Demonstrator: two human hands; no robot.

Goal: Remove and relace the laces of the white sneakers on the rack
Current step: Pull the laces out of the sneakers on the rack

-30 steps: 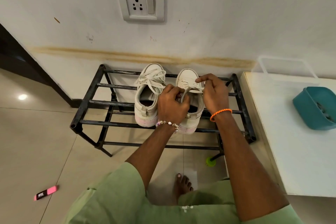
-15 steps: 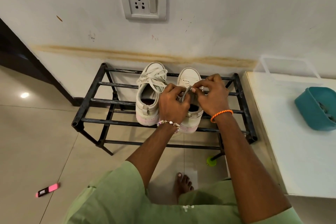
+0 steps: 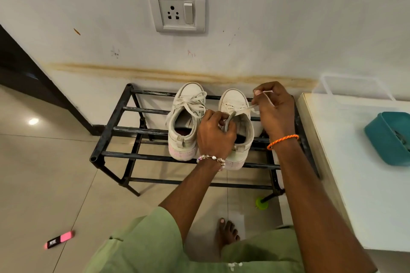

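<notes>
White wall (image 3: 266, 17) is filling the far side of the scene, carrying a socket plate (image 3: 176, 9) and a brownish stain band (image 3: 177, 74) lower down. Beige floor tiles (image 3: 44, 184) are spreading across the near side, with a pink-and-black marker (image 3: 58, 239) lying at the near left. A white table (image 3: 366, 173) is standing at the right, bearing a teal tub (image 3: 390, 139) and a clear container (image 3: 352, 88) at its far edge.

A black metal rack (image 3: 124, 131) is sitting against the wall, and both white sneakers are resting on its top bars, toes toward the wall. The left sneaker (image 3: 184, 122) is sitting fully laced and untouched. The right sneaker (image 3: 238, 126) is the one being worked on, just beside it.

The left hand (image 3: 215, 135) is curling its fingers around the tongue and collar of the right sneaker, steadying it. The right hand (image 3: 274, 108) is pinching the lace (image 3: 250, 108) between thumb and fingers, drawing it out taut to the right.

Judging from this, unlacing is under way on the right sneaker. A hard tug could be dragging the sneaker off the bars or between them if the left hand's hold loosens, and the lace tip could be snagging in an eyelet.
</notes>
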